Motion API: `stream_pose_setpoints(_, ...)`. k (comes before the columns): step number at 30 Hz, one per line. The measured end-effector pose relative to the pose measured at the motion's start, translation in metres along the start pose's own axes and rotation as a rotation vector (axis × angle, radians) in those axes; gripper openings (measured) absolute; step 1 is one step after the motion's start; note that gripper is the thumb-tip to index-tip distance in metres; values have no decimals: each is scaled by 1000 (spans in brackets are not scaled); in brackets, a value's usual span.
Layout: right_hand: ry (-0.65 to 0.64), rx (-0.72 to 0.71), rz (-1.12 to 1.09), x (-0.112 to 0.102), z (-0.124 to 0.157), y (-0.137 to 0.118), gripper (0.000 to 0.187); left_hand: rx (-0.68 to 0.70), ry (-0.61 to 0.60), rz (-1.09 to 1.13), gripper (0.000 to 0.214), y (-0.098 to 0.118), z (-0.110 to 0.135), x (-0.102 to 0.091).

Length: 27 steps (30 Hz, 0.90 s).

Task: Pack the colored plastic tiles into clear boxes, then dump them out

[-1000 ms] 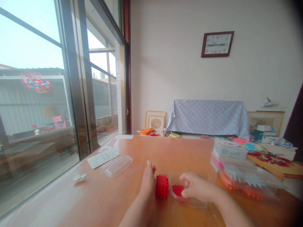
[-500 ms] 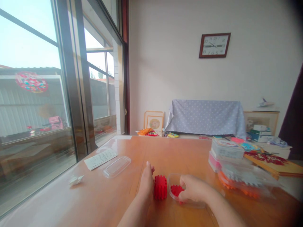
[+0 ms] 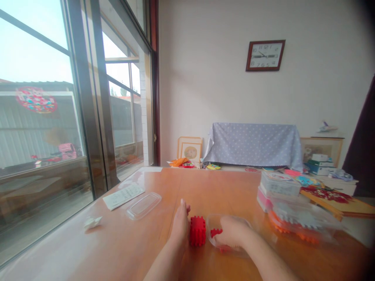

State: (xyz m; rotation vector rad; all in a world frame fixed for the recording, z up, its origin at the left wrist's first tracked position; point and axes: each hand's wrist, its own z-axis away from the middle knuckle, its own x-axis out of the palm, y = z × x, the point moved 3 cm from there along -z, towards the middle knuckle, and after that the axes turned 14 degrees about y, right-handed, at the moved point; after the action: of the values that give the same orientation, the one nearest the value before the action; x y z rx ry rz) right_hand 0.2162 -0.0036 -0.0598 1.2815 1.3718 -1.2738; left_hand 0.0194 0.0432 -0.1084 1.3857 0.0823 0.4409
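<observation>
A row of red toothed plastic pieces [image 3: 198, 231], pressed together into a block, stands on the table. Along its left side rests my left hand [image 3: 180, 220], edge down, fingers stretched forward and apart from any grip. Just right of the block is a clear plastic container [image 3: 209, 223] with more red pieces [image 3: 216, 232] in it. My right hand [image 3: 233, 231] reaches down into this container over the red pieces. Its fingertips are hidden, so I cannot see whether they hold one.
A clear lid [image 3: 144, 206] lies left of centre beside a printed sheet [image 3: 124, 196], with a crumpled white scrap [image 3: 92, 223] nearer the window. To the right stand a stacked clear box [image 3: 280, 185] and a clear container of orange and grey toothed pieces [image 3: 304, 218]. The table [image 3: 222, 183] is wooden.
My right hand has turned and sunk further into the container, covering more of the red pieces. My left hand and the red block stay in place. The view has shifted slightly.
</observation>
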Motion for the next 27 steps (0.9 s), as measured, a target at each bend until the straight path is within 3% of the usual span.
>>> stream_pose_setpoints(13,35,-22,-117,-3,-5,13,10,13,2,-6,70,-3,-4,0)
stream_pose_setpoints(18,9,-93,-207,-2,-8,24,23,19,2,12,69,-2,-2,0)
stream_pose_setpoints(27,103,-68,-201,9,-7,22,3,28,13,-6,65,7,9,-1)
